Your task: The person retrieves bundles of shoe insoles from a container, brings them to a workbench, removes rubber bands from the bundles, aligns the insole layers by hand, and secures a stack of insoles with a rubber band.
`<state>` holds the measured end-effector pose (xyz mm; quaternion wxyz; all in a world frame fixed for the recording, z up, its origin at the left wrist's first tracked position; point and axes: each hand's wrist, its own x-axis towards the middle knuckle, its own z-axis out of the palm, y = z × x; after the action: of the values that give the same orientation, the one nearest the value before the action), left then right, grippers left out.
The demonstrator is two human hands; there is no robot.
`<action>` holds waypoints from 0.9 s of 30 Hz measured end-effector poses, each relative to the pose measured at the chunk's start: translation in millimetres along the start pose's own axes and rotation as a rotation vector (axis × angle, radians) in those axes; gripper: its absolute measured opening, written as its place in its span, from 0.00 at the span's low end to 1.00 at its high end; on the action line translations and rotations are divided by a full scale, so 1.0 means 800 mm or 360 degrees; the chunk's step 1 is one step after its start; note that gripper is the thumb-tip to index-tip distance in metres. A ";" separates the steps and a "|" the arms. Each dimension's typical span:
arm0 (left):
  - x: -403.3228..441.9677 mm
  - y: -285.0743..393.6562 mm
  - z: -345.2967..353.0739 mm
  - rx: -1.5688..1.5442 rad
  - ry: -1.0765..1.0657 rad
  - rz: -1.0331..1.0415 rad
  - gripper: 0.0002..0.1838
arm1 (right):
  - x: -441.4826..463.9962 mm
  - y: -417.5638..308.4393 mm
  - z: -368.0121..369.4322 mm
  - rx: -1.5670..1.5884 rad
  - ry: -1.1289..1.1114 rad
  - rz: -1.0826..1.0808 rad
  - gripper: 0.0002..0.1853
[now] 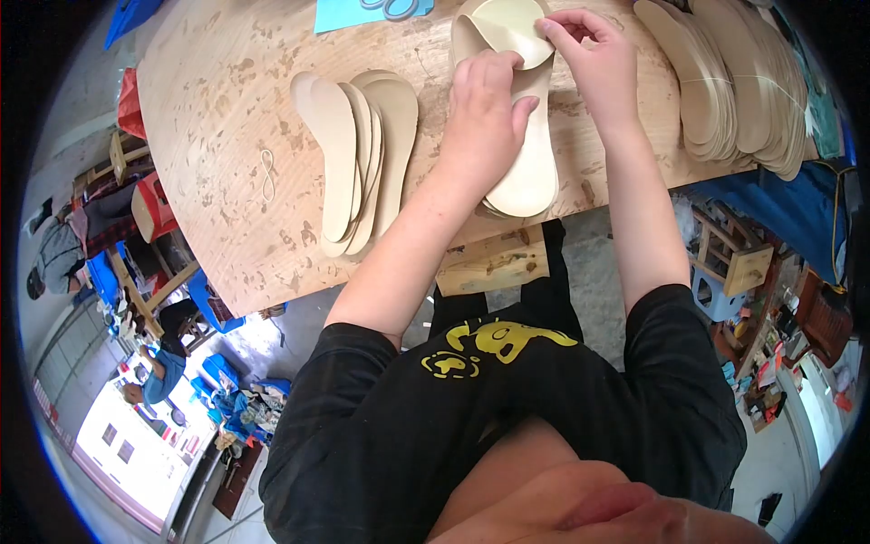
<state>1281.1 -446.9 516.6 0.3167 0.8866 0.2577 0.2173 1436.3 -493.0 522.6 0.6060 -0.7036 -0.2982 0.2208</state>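
A stack of beige insoles (526, 177) lies at the table's near edge, in front of my body. On its upper end is a pale yellow-green piece (517, 25), its edge lifted or curled over. My left hand (487, 104) is over the stack's left side, fingers bent and closed against the insole, index fingertip at the pale piece's lower edge. The right hand (589, 50) pinches that piece's right edge between thumb and forefinger. Left of my forearm, several loose insoles (340, 150) overlap in a fanned pile.
Tied bundles of insoles (716, 86) lie at the table's right. A loop of string (267, 175) rests on the wooden table (213, 118) at left. Scissors (399, 7) lie on blue paper (335, 15) at the far edge. Wooden stools (739, 258) stand at right; a person (163, 372) is at left.
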 end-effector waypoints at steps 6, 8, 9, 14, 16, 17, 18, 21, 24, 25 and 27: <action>-0.001 0.004 -0.003 -0.0015 -0.0037 -0.0045 0.24 | -0.003 -0.017 0.004 -0.0618 0.0064 -0.0203 0.07; -0.001 0.002 -0.002 -0.0018 -0.0042 -0.0041 0.24 | -0.002 -0.010 0.006 -0.0829 0.0074 -0.0355 0.07; -0.001 0.002 -0.002 -0.0011 -0.0039 -0.0031 0.24 | -0.001 -0.004 0.005 -0.0908 0.0074 -0.0408 0.07; -0.002 0.002 -0.002 -0.0024 -0.0032 -0.0029 0.24 | 0.010 0.026 -0.002 -0.0629 -0.0052 -0.0156 0.08; -0.001 0.003 -0.003 -0.0010 -0.0030 -0.0026 0.23 | 0.012 0.040 -0.003 -0.0199 -0.0039 0.0116 0.09; -0.001 0.003 -0.003 -0.0004 -0.0029 -0.0023 0.23 | 0.010 0.044 -0.007 -0.0110 0.0015 0.0142 0.09; -0.001 0.003 -0.003 0.0003 -0.0036 -0.0006 0.25 | 0.008 0.049 -0.015 -0.0021 0.0068 0.0168 0.09; -0.002 0.004 -0.003 0.0031 -0.0069 -0.0009 0.32 | -0.012 0.050 -0.056 -0.0083 0.0181 0.0252 0.09; 0.000 0.013 -0.007 0.0039 -0.0143 -0.0065 0.39 | -0.048 0.083 -0.133 -0.0216 0.0338 0.0406 0.15; 0.002 0.010 -0.006 0.0024 -0.0177 -0.0060 0.41 | -0.064 0.096 -0.159 -0.0398 0.0359 0.0475 0.15; 0.005 0.006 -0.006 0.0065 -0.0234 -0.0047 0.41 | -0.099 0.092 -0.195 -0.0986 0.0294 0.0657 0.15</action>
<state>1283.2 -446.1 524.0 0.3198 0.9026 0.2512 0.1414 1495.2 -666.4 472.2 0.3316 -0.9157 -0.1469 0.1732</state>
